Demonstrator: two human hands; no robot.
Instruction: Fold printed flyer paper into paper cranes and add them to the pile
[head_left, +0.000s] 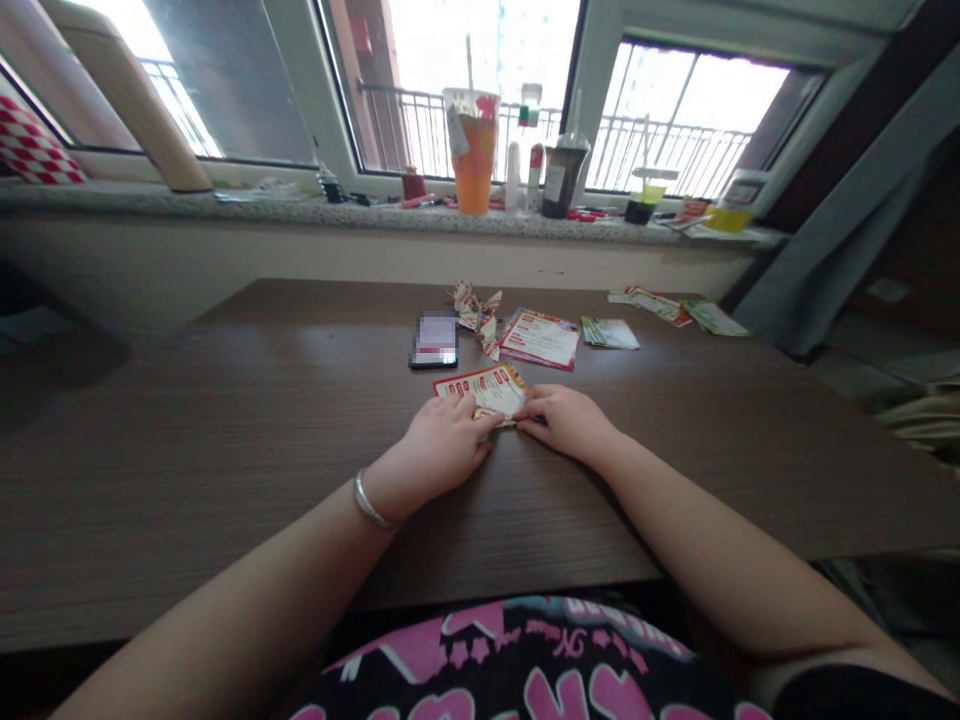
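Note:
A small printed paper sheet point(487, 386), white with red and orange marks, lies on the brown wooden table point(225, 430) just in front of me. My left hand point(442, 443), with a silver bracelet on its wrist, presses the sheet's near left edge with fingers curled together. My right hand point(564, 419) pinches the near right edge of the same sheet. Both hands rest on the tabletop.
A phone point(434, 340) lies beyond the sheet. Beside it are folded paper cranes point(477, 312), a flyer point(540, 338) and more leaflets point(610, 332) toward the right. The windowsill point(300, 210) holds an orange cup point(474, 150), a dark cup point(562, 175) and small bottles.

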